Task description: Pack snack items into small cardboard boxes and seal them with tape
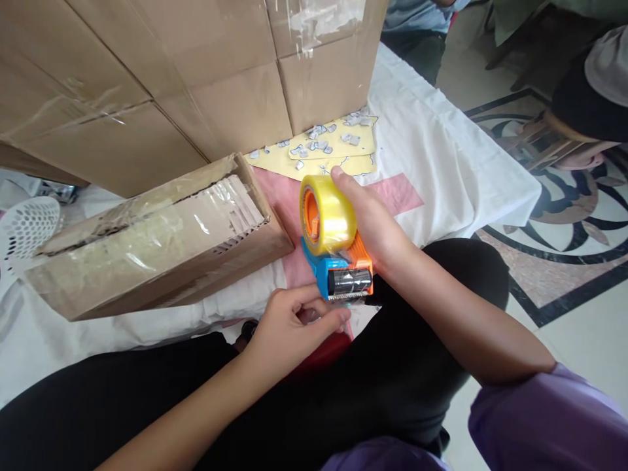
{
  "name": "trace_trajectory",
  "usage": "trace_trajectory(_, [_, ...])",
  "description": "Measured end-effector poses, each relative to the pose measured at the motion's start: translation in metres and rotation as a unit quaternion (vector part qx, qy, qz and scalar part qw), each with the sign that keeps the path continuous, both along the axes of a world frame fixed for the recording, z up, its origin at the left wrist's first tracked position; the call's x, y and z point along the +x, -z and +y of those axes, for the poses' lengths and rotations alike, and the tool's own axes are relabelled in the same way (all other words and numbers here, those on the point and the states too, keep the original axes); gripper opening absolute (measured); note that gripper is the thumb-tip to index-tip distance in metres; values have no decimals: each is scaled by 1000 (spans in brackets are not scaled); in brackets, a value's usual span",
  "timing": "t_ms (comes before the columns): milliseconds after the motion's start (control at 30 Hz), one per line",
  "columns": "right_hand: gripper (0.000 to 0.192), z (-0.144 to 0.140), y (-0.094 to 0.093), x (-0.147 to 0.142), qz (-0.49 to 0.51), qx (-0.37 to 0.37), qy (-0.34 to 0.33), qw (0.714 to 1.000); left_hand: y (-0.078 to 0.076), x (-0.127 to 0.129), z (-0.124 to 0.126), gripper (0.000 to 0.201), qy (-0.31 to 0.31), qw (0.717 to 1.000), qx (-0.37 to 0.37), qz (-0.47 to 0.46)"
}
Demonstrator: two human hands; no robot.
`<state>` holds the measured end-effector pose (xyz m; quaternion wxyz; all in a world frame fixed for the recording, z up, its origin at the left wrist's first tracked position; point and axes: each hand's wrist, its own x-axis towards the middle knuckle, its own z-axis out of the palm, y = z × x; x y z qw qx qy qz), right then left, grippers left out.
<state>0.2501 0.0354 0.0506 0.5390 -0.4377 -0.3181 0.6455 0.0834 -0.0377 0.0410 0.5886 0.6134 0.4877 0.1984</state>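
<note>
My right hand [366, 212] grips a tape dispenser [338, 258] with a blue and orange body. Its thumb rests against the large roll of clear yellowish packing tape [338, 216]. The toothed blade and black roller face down toward my lap. Just under the blade, my left hand [299, 317] has its thumb and fingers curled together in a pinch; whatever is between the fingertips is too small to make out. To the left, a long narrow cardboard box [167, 242] lies on the table, with folded cardboard inside and clear tape across it.
Tall taped cartons [235, 98] stand at the back. Paper scraps lie on a yellow sheet [338, 145]. A white perforated basket [29, 226] is at far left, on the white tablecloth [436, 150]. One person sits beyond the table; another person's capped head [596, 85] shows at right.
</note>
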Motion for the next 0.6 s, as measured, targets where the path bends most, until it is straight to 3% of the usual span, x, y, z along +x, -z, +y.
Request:
trace_trajectory(233, [47,0,8,-4,-17,22,45,999,9,5,-8,19,-30,999,5,-24])
trace_trajectory(500, [49,-2,10,-6,-12,16,11,1000,16,2,-8,21,5,990,140,29])
trace_trajectory(600, [50,-3,10,-6,-12,31,8,999,16,-1,-7,19,29,973,230,18])
